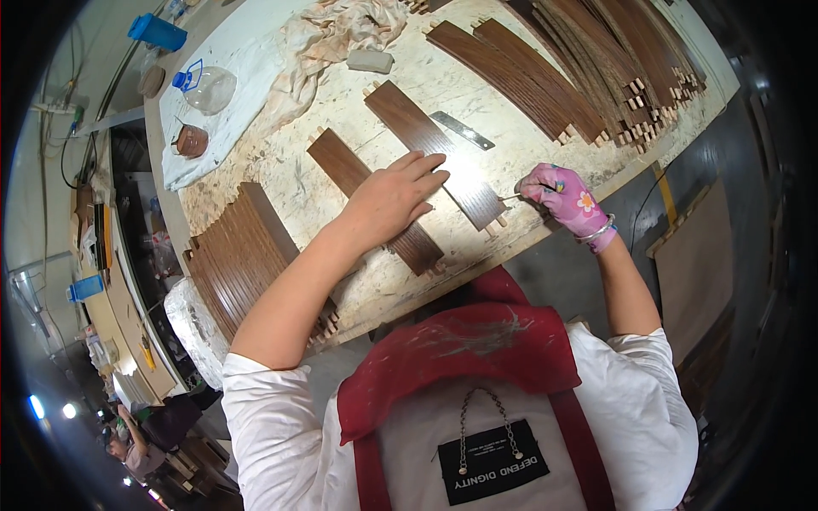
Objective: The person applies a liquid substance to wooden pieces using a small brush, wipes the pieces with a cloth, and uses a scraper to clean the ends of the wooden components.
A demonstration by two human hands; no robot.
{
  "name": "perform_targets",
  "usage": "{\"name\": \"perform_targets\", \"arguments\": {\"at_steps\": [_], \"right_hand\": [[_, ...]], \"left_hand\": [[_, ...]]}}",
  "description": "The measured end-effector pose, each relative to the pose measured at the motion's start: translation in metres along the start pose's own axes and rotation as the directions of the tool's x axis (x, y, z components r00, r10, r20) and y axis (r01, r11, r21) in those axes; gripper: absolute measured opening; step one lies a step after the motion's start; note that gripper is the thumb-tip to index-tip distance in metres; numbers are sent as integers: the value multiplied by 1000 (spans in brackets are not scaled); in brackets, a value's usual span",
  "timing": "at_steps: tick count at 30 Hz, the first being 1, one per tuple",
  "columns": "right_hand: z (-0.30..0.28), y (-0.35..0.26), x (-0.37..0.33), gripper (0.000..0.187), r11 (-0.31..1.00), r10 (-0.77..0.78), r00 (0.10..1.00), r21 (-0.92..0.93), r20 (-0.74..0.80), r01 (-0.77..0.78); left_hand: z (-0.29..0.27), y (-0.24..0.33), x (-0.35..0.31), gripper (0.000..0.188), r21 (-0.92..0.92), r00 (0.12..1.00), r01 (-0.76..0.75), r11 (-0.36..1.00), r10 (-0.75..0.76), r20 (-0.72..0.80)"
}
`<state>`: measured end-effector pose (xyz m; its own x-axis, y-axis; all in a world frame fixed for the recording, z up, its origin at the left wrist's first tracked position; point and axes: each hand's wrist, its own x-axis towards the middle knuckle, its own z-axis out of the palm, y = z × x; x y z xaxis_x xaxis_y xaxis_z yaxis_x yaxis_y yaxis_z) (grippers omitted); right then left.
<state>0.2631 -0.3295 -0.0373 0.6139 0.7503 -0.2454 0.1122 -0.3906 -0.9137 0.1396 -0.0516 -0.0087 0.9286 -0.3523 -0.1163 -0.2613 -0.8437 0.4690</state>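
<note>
My bare left hand (397, 198) lies flat across a dark brown wooden slat (341, 164), its fingers stretched and reaching to a second slat (407, 115) on its right. Both slats have pale dowels poking out at their ends. In a pink flowered glove, my right hand (558, 198) is closed round a thin, dark tool (511, 198); its kind is hard to make out. The tool's tip is at the right edge of the second slat, near its close end. A flat metal strip (462, 130) lies beside that slat.
Stacked slats (243, 255) stand at the left; more slats (511, 81) lie at the far right. A grey block (370, 61), a crumpled cloth (332, 38), a clear jug (210, 90) and a small brown pot (191, 141) are at the back. The worktable's edge (486, 266) runs before me.
</note>
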Motion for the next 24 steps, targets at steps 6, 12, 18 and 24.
{"name": "perform_targets", "arguments": {"at_steps": [6,12,18,24], "right_hand": [[-1,-6,1,20,984,155,988,80,26,-156],[0,3,2,21,999,8,1000,36,15,-9],[3,-1,4,24,996,65,998,54,0,-65],[1,2,4,23,998,64,998,20,-6,-64]], "left_hand": [[5,-3,-2,44,13,999,-8,1000,9,-31],[7,-3,-4,44,-1,998,-30,1000,30,-46],[12,-5,-4,45,5,997,-35,999,35,-67],[11,-5,-2,45,20,998,-25,999,26,-57]]}}
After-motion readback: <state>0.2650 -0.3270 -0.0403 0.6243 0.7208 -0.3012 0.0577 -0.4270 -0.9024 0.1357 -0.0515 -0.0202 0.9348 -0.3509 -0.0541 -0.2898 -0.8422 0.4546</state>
